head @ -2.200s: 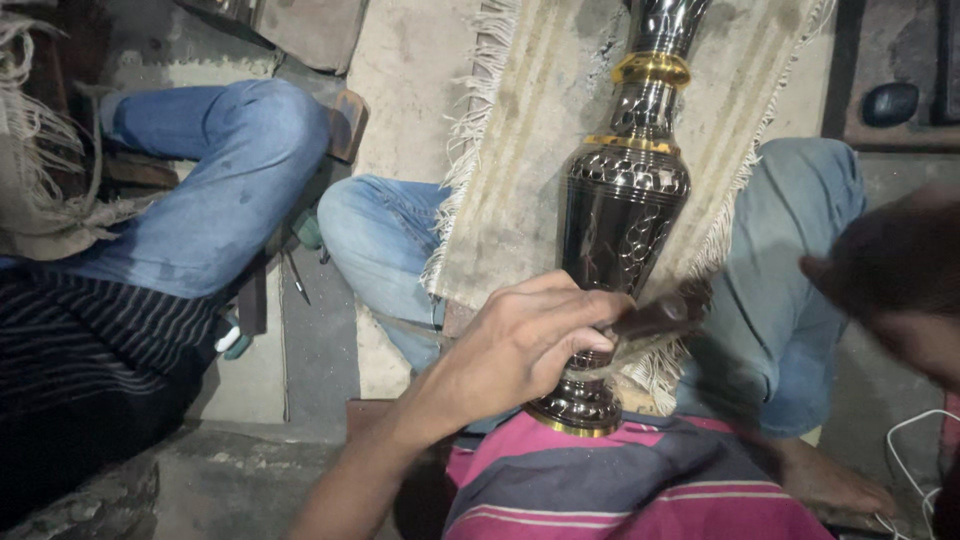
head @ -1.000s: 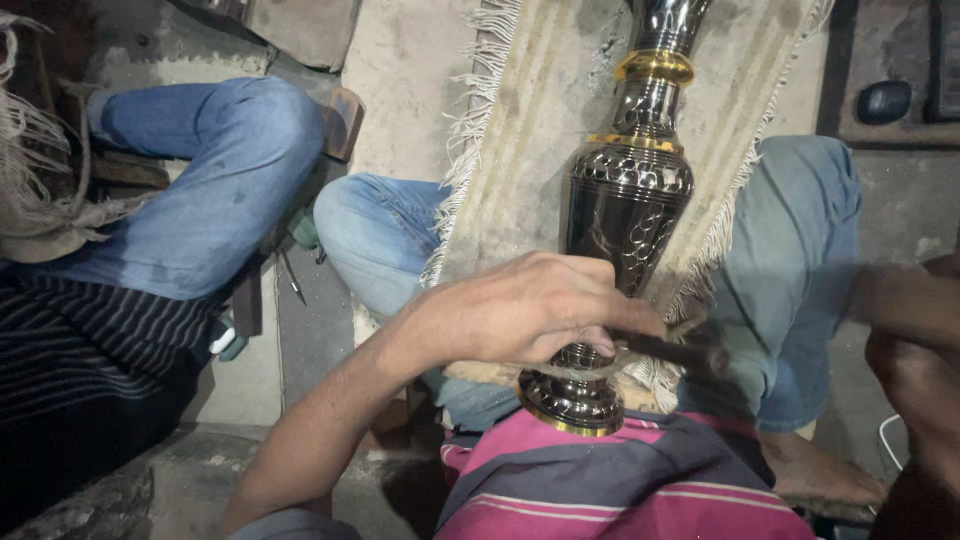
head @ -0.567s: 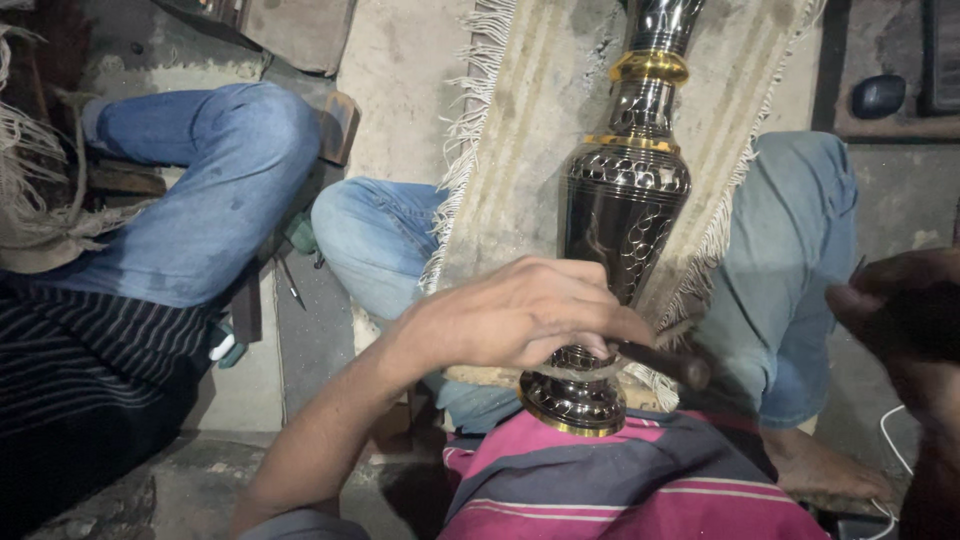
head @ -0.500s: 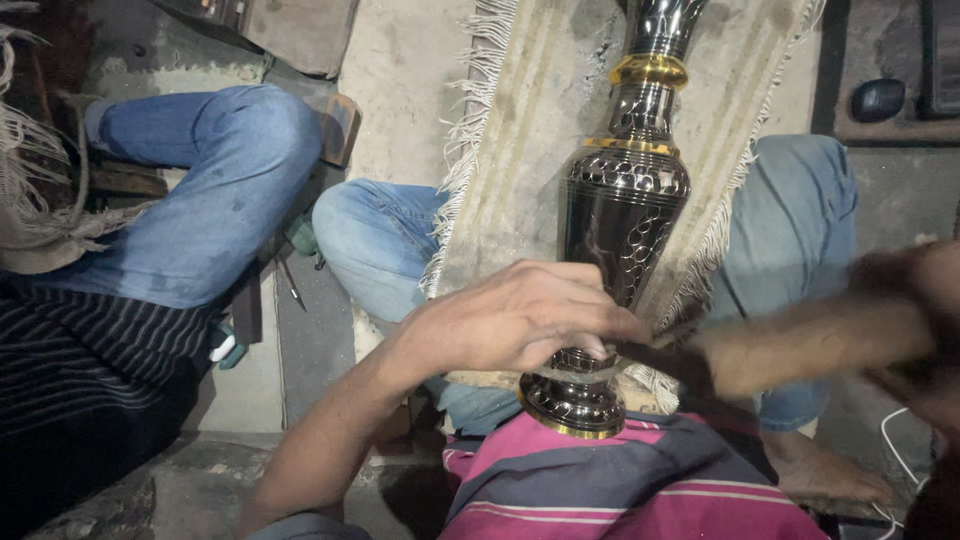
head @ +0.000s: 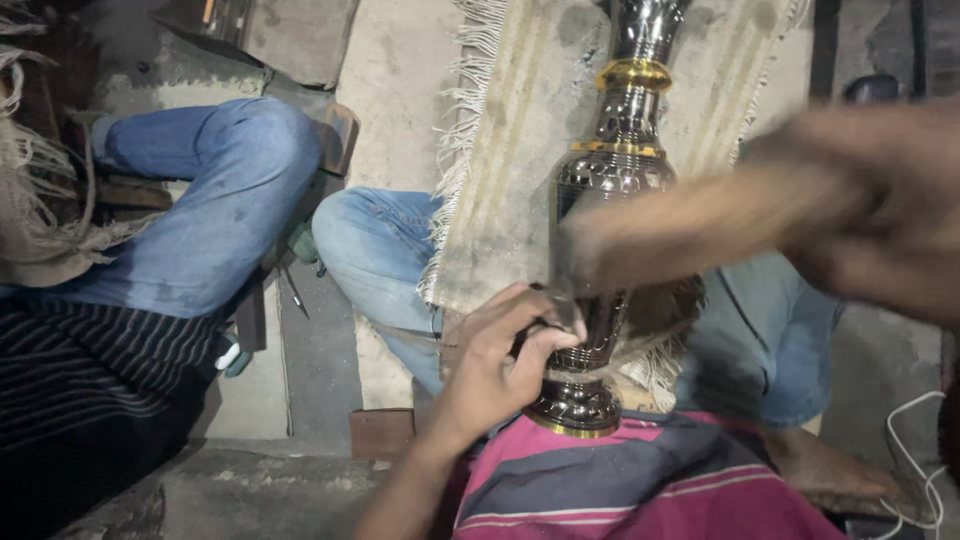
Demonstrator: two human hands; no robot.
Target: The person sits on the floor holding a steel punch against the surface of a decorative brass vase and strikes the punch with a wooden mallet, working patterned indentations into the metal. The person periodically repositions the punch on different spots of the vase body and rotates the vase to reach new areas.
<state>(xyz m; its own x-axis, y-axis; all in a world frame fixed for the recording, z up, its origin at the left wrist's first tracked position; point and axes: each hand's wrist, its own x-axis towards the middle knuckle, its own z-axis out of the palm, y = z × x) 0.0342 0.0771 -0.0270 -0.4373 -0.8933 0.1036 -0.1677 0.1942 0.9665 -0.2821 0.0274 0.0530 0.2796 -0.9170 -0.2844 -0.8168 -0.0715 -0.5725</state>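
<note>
A dark engraved metal vase [head: 617, 180] with gold bands lies along my lap, its round foot [head: 575, 408] toward me. My left hand [head: 497, 365] grips a small dark chisel-like tool [head: 548, 305] and presses it against the narrow stem just above the foot. My right hand [head: 885, 215] is motion-blurred at the right. It is closed around a long brownish stick-like tool [head: 680, 225] that sweeps across the vase body toward the left hand. The blur hides the stick's tip.
A fringed beige mat [head: 500, 150] lies over my jeans-clad knees [head: 375, 250] under the vase. A pink and grey striped cloth [head: 650, 480] sits beneath the foot. Another person's bent leg [head: 210, 200] and dark striped top [head: 80, 370] are at left. A white cable [head: 912, 430] lies lower right.
My right hand has swung from the far right across the vase toward the left hand, blurring heavily. My left hand has stayed on the vase stem with the small tool.
</note>
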